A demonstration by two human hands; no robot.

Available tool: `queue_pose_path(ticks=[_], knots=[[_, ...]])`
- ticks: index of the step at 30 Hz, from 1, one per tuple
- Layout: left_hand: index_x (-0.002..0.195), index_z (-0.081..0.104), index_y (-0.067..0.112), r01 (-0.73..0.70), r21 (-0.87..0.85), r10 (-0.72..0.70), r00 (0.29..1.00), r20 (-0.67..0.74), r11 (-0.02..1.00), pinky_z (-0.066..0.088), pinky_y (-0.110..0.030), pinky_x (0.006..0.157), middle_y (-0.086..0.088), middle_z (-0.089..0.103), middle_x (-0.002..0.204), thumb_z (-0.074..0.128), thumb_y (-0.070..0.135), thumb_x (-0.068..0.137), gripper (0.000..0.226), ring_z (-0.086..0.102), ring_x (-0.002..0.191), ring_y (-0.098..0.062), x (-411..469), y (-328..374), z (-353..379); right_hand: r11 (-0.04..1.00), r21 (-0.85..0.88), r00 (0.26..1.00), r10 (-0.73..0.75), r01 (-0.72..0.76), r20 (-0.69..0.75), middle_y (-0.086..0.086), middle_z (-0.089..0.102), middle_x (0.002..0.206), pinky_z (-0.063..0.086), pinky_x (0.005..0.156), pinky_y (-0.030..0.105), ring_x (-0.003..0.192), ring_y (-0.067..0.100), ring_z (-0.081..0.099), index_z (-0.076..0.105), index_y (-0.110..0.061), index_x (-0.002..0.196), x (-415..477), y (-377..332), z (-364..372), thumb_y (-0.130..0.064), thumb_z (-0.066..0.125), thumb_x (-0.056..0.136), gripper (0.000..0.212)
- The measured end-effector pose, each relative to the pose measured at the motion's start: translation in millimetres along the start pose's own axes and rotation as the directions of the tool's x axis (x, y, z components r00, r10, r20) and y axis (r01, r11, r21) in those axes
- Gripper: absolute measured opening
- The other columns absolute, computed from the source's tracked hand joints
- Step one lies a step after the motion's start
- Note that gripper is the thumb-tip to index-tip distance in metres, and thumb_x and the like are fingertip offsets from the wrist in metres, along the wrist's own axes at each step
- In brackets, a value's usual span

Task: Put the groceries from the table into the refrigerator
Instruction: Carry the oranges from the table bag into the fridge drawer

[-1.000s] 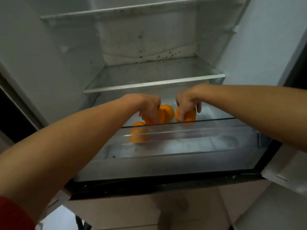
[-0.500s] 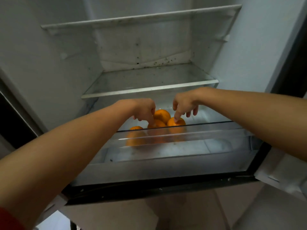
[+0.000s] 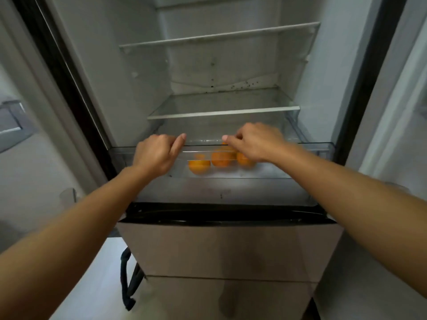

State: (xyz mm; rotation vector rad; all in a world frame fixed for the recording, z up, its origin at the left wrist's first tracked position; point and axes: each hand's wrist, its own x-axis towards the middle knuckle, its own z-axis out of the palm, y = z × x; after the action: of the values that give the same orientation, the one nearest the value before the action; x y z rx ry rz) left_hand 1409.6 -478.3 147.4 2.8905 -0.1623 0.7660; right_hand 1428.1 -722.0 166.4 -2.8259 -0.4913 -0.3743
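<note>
On drawer (image 3: 307, 147) rim: left hand (image 3: 155, 155), right hand (image 3: 255, 144), curled.

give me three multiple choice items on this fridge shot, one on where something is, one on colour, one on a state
1. Where are the oranges?
A. on the upper glass shelf
B. in the clear drawer
C. in the door rack

2. What colour is the fruit?
A. green
B. red
C. orange

3. What are the two hands doing?
A. each holding a fruit
B. resting at the drawer's front rim, holding no fruit
C. hanging down by the floor

Answers:
1. B: the fruit shows through the front wall of the clear drawer, below the bare lower glass shelf.
2. C: every piece seen through the plastic is orange.
3. B: the left hand and the right hand lie along the drawer's front rim with curled fingers, and the fruit sits below them.
</note>
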Motion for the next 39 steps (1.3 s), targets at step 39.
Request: queue_pose_path(ticks=[39], knots=[[0.084,0.073,0.012,-0.135,0.104,0.168,0.884,-0.436,0.985,0.043,-0.032,0.068,-0.005,0.072,0.083,0.038,0.026,0.095,0.039,0.064,0.071,-0.025,163.3,-28.8,134.2,0.952,-0.205,0.873,0.104,-0.226,-0.477,0.002,0.066,0.121,0.032,0.094,0.04,0.123,0.025,0.051,0.067,-0.021,0.115,148.5,72.6,81.3,-0.059,0.015,0.094,0.068]])
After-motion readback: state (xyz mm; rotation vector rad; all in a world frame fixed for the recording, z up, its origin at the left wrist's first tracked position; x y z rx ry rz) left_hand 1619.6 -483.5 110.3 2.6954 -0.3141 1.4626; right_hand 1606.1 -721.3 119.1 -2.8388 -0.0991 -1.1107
